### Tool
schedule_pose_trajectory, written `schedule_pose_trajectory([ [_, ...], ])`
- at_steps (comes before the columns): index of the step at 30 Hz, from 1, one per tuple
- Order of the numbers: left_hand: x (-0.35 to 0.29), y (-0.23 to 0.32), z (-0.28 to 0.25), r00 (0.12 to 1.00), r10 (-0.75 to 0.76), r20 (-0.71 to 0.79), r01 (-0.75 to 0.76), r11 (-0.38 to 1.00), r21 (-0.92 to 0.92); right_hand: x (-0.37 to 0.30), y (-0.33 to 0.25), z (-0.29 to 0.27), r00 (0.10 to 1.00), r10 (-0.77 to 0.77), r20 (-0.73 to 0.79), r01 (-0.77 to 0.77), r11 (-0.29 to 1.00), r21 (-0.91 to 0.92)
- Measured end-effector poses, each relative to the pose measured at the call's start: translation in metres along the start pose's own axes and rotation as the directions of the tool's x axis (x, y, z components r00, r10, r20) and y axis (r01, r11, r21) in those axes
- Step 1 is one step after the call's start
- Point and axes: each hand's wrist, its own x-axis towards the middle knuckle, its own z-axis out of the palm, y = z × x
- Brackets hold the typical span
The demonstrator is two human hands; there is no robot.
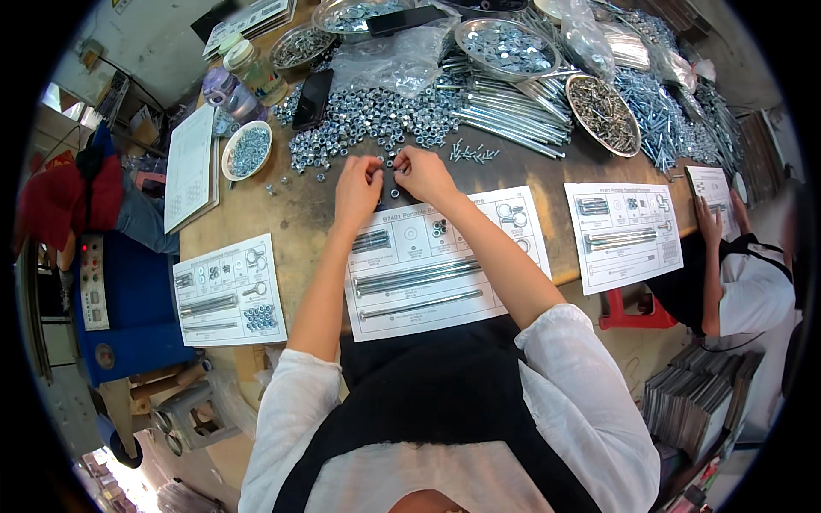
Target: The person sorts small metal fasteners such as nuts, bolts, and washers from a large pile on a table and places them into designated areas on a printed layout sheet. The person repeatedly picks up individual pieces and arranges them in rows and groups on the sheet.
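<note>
My left hand (359, 190) and my right hand (423, 175) are side by side at the near edge of a heap of hex nuts (368, 124). The fingers of both hands are curled and pinched together; what they hold, if anything, is too small to make out. A few loose nuts (394, 194) lie between the hands. Under my forearms is a printed hardware sheet (410, 322) with long metal rods (419, 277), shorter bolts (371, 242) and a few dark nuts (440, 228) on its pictures.
Similar sheets lie left (227, 333) and right (633, 272). Behind the nuts are long rods (513, 115), small screws (472, 154), a bowl of washers (505, 47), a bowl of screws (603, 115), a white bowl (248, 152) and a phone (313, 99). A co-worker's hand (708, 221) holds another sheet at right.
</note>
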Motion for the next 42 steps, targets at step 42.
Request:
schedule_pose_trajectory([
  [42,0.011,0.017,-0.032,0.825,0.115,0.553,-0.124,0.992,-0.022,-0.043,0.003,-0.040,0.998,-0.054,0.045,0.062,0.977,-0.202],
])
